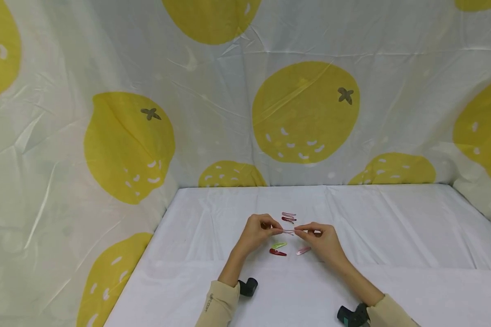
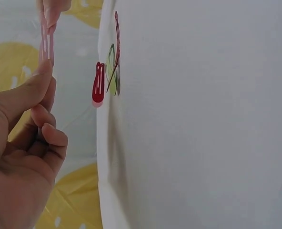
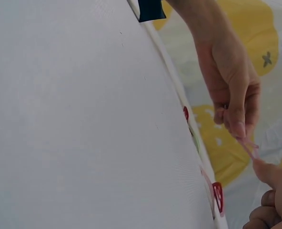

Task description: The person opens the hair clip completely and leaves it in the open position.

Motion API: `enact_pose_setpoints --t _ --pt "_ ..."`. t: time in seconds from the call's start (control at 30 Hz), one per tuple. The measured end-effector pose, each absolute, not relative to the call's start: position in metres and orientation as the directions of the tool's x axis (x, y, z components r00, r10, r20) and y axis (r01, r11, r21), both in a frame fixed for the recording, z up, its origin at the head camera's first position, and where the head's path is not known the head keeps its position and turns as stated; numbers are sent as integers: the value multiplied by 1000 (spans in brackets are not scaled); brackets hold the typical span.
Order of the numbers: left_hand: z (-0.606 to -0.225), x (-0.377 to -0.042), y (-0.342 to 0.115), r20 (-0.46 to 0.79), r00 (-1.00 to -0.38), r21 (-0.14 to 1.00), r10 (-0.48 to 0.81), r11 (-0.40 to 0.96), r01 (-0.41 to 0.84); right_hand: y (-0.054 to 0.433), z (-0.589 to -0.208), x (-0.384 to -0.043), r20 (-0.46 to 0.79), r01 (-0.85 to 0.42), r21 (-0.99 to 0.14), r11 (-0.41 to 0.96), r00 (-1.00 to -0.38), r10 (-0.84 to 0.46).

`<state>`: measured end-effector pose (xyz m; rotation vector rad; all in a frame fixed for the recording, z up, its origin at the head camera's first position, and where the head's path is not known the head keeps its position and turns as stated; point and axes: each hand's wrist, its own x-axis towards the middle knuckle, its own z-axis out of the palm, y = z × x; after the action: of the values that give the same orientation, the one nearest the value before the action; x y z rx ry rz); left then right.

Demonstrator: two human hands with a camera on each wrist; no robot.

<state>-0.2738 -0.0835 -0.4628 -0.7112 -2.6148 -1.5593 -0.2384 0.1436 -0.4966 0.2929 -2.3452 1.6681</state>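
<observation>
A pink snap hair clip (image 1: pixel 288 231) is stretched between both hands above the table. My left hand (image 1: pixel 258 231) pinches one end with thumb and finger. At the other end, my right hand (image 1: pixel 320 240) pinches it the same way. The right wrist view shows the clip (image 3: pixel 248 147) with a thin prong standing away from its frame. Below the hands lie a lime green clip (image 1: pixel 279 245), a dark red clip (image 1: pixel 278 252) and a pink clip (image 1: pixel 303 250). Just beyond them are another pink clip (image 1: pixel 288 214) and a red clip (image 1: pixel 288 219).
A white cloth (image 1: pixel 393 227) covers the table. Behind and beside it hangs a pale curtain (image 1: pixel 212 113) printed with yellow lemons. Black wrist devices (image 1: pixel 248 287) sit at both forearms, by the beige sleeves (image 1: pixel 218 302).
</observation>
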Motion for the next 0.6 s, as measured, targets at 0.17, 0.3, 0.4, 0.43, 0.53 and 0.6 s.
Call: enact_pose_setpoints --t 0.17,0.3,0.4,0.43,0.53,0.6 --pt "-460 -282 -76 224 -901 802 372 455 387 145 -494 -246 325 -291 -861 418 -946 9" --pt "-459 -292 -70 192 -915 792 354 495 358 144 -493 -256 245 -198 -863 465 -969 42" --pt "-461 -299 -66 157 -925 783 347 527 331 143 -495 -264 178 -133 -873 470 -983 53" --pt "-461 -301 -65 149 -926 779 346 536 325 143 -495 -266 167 -122 -873 472 -985 53" --pt "-464 -307 -63 123 -930 771 345 557 308 142 -497 -273 158 -114 -870 479 -986 51" --pt "-465 -311 -63 111 -932 769 346 565 301 142 -498 -277 164 -119 -863 491 -985 49"
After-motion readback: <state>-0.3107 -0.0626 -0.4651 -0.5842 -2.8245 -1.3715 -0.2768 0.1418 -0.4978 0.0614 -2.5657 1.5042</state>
